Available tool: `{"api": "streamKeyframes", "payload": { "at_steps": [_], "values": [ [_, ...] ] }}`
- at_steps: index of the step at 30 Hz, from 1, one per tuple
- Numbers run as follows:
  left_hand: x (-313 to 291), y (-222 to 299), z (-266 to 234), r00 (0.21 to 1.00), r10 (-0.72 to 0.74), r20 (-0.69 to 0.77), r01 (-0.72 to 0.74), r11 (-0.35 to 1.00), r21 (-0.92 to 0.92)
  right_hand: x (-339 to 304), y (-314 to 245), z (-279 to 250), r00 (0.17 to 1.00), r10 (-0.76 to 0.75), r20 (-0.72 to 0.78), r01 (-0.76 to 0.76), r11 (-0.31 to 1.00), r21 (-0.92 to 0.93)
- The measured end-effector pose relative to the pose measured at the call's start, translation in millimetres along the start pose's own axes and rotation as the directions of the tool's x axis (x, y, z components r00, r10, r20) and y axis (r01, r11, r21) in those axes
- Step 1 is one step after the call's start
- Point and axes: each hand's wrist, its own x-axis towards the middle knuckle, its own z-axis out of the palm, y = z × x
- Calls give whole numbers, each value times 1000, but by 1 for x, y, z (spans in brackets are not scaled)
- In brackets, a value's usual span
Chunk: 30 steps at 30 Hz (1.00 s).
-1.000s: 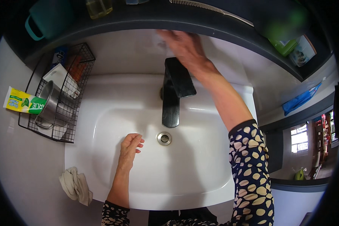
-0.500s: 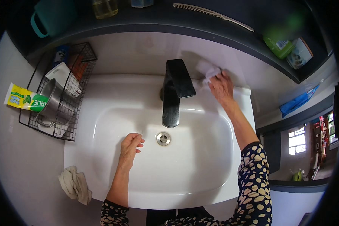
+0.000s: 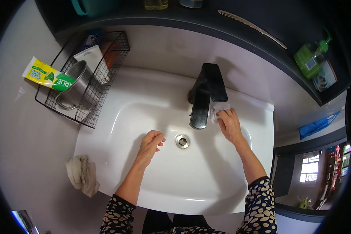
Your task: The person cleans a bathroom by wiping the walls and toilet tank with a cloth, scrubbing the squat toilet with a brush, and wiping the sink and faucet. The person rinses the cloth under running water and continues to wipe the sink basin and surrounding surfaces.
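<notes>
A crumpled white cloth (image 3: 220,110), thin enough that it could be tissue, is pinched in my right hand (image 3: 231,126). It is just to the right of the black faucet (image 3: 202,111), close to the spout, over the back of the basin. My left hand (image 3: 149,146) hovers over the white sink (image 3: 171,179), left of the metal drain (image 3: 182,141). Its fingers are loosely curled together, and I see nothing in them.
A black wire basket (image 3: 101,99) at the left holds a steel mug (image 3: 77,87) and a yellow-green tube (image 3: 48,74). A beige rag (image 3: 82,175) hangs by the sink's left edge. The dark shelf (image 3: 175,23) above bears a comb (image 3: 253,27) and a green pump bottle (image 3: 310,58).
My right hand has brought the white cloth from the wall behind the sink forward to beside the faucet. The whole view has shifted and tilted; my left hand stays curled over the basin.
</notes>
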Motion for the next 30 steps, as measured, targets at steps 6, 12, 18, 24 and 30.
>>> {"api": "streamKeyframes", "payload": {
  "at_steps": [6, 12, 18, 24, 30],
  "values": [
    [6, 0, -5, 993, 22, -119, -41, 986, -164, -91, -70, 33, 998, -66, 18, 58, 955, 292],
    [6, 0, -12, 900, -74, -429, -113, 912, -395, 8, -196, 32, 943, 326, 59, -260, 618, 742],
    [9, -6, -16, 853, -124, -508, -152, 871, -467, 98, -184, 89, 843, 348, -409, -380, 925, 4],
    [6, -1, -9, 845, -103, -524, -176, 873, -455, 137, -172, 129, 951, 256, -173, -271, 960, -73],
    [7, -5, -13, 816, -158, -556, -195, 830, -522, 174, -232, 161, 999, -34, -20, 35, 997, 72]
  ]
}}
